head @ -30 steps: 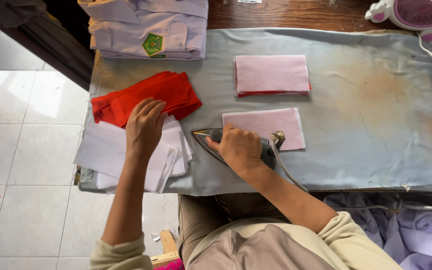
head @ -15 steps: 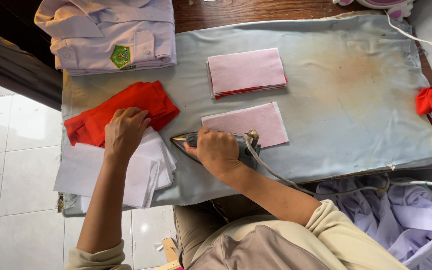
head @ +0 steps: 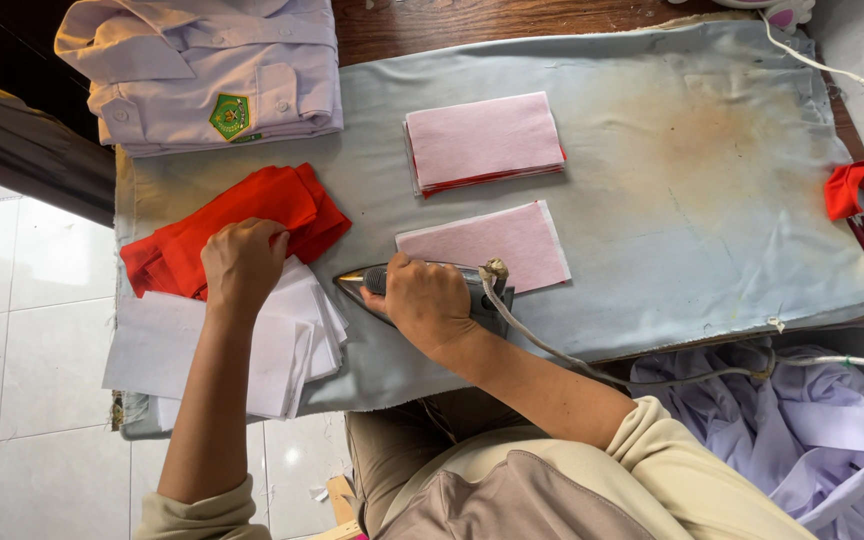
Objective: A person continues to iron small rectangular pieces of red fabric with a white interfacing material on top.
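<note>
My right hand (head: 430,303) grips the handle of a metal clothes iron (head: 372,283) that rests flat on the grey ironing cloth (head: 652,200), its tip pointing left. Just right of the iron lies a pink fabric rectangle (head: 497,243). A stack of similar pink pieces with red edges (head: 482,142) sits farther back. My left hand (head: 242,265) is closed on the edge of a pile of red cloth (head: 252,210), over a stack of white pieces (head: 252,350).
Folded pale uniform shirts with a green badge (head: 202,70) lie at the back left. A red scrap (head: 862,185) sits at the right edge. The iron's cord (head: 602,370) trails right over crumpled lilac cloth (head: 792,420). White floor tiles are on the left.
The view has shifted, so the board sits more to the right and lower in frame. Both hands and the iron hold nearly the same places on the cloth.
</note>
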